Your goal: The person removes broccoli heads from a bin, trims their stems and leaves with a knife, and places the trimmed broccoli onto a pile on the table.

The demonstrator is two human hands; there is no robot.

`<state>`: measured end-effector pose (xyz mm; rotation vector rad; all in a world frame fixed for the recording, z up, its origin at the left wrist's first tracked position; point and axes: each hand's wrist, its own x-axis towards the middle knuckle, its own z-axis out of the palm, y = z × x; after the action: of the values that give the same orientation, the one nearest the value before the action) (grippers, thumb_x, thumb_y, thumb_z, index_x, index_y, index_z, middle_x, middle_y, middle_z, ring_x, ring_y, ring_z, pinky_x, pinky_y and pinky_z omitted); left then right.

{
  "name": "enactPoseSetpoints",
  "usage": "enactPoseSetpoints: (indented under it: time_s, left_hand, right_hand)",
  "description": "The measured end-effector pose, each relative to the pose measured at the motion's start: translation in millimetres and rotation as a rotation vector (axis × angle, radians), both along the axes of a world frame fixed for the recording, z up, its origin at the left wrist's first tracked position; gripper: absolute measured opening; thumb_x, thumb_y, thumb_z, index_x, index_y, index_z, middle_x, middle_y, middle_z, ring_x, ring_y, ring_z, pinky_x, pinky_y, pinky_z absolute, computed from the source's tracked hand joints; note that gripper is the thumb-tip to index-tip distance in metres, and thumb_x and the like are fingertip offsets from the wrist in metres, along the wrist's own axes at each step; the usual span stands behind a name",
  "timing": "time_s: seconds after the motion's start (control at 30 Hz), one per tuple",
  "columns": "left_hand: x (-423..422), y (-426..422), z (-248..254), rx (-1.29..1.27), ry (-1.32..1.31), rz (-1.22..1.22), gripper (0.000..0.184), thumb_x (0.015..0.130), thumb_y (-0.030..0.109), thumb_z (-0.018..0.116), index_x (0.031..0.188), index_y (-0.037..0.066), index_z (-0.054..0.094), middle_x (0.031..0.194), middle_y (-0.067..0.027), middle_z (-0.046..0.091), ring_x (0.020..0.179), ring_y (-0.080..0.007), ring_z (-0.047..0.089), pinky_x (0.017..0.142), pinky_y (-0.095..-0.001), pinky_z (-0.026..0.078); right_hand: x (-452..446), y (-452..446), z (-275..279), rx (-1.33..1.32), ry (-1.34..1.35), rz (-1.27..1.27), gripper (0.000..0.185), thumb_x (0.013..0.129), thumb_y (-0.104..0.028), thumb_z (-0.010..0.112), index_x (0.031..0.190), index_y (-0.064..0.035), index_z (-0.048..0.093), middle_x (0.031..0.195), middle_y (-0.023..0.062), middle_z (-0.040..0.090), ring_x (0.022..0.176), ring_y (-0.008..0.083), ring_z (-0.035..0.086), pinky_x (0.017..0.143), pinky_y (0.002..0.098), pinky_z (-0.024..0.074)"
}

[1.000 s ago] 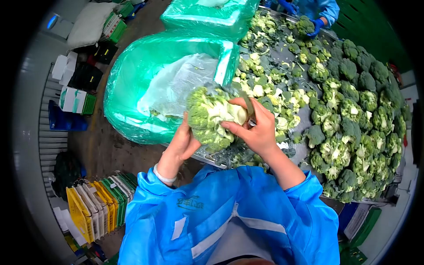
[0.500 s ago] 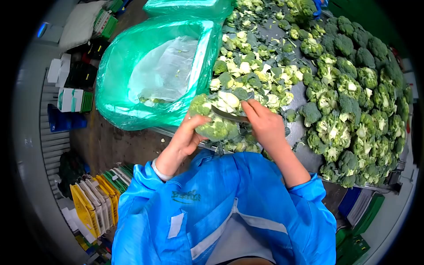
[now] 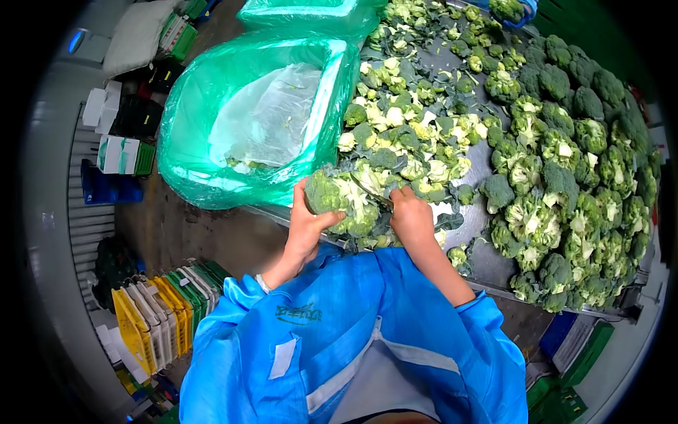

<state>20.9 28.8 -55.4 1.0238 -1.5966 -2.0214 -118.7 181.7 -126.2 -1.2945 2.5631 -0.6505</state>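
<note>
My left hand (image 3: 305, 225) is wrapped round the left side of a broccoli head (image 3: 328, 194), its pale cut stalks facing up and right. My right hand (image 3: 412, 214) grips a knife, closed round a handle that the fingers mostly hide. The dark curved knife blade (image 3: 369, 191) reaches up and left from the fist, against the broccoli's stalks. Cut broccoli florets (image 3: 395, 116) and leaf scraps lie on the metal table just beyond both hands.
A crate lined with green plastic (image 3: 176, 141) stands at the left, a few florets inside. Whole broccoli heads (image 3: 558, 184) are piled on the right of the metal table (image 3: 487, 247). Stacked crates (image 3: 152, 318) stand lower left. Another person's gloved hand (image 3: 519, 15) holds broccoli at the top.
The knife has turned from lying across the stalks to pointing more steeply into them. My right hand has moved slightly down, and the broccoli has tilted in my left hand.
</note>
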Motion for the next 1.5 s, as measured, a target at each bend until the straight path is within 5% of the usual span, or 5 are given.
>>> enactPoseSetpoints:
  time_s: [0.37,0.47,0.77,1.07,1.5]
  left_hand:
    - [6.5,4.9,-2.8,-0.415,-0.03,0.036,0.093,0.062,0.007,0.084,0.138,0.005,0.03,0.135,-0.015,0.041,0.127,-0.0261,0.046,0.106,-0.0409,0.04]
    - [12.2,-8.8,-7.6,-1.029,0.027,0.055,0.098,0.059,0.012,0.086,0.138,0.005,0.029,0.141,-0.0194,0.038,0.132,-0.0305,0.042,0.111,-0.043,0.035]
    - [7.2,-40.0,36.7,-0.941,0.097,-0.129,0.097,0.059,0.019,0.09,0.137,0.012,0.034,0.147,-0.0244,0.033,0.135,-0.0374,0.037,0.107,-0.0465,0.035]
    - [11.1,-34.8,28.6,-1.135,0.097,-0.2,0.094,0.058,0.025,0.092,0.133,0.013,0.037,0.145,-0.0278,0.034,0.135,-0.0414,0.037,0.111,-0.0522,0.03]
    - [14.4,-45.8,12.2,-0.868,0.139,-0.357,0.104,0.057,0.031,0.091,0.139,0.006,0.033,0.143,-0.022,0.037,0.135,-0.0345,0.039,0.113,-0.047,0.031]
  right_hand:
    - [2.5,-5.6,-4.7,0.042,-0.045,-0.017,0.018,0.069,-0.002,0.068,0.086,-0.0024,0.062,0.082,0.0182,0.063,0.069,0.0381,0.067,0.06,0.0448,0.0558]
    - [-16.2,15.8,-64.1,0.11,0.003,-0.106,0.02,0.07,-0.001,0.066,0.089,-0.0016,0.064,0.081,0.0216,0.067,0.075,0.0399,0.068,0.064,0.0458,0.0558]
    - [-32.2,9.2,61.2,-0.504,0.137,0.143,0.037,0.07,0.005,0.063,0.106,-0.0045,0.065,0.099,0.0107,0.068,0.078,0.0307,0.068,0.062,0.0381,0.0551]
    - [-41.3,9.8,36.7,0.248,0.287,-0.003,0.02,0.079,0.001,0.057,0.098,-0.0041,0.057,0.081,0.013,0.063,0.055,0.0258,0.065,0.049,0.0375,0.0534]
    - [-36.1,10.7,68.7,-0.158,0.232,0.246,0.041,0.074,-0.003,0.064,0.114,-0.0098,0.058,0.088,0.0059,0.061,0.073,0.0246,0.068,0.056,0.0378,0.0547]
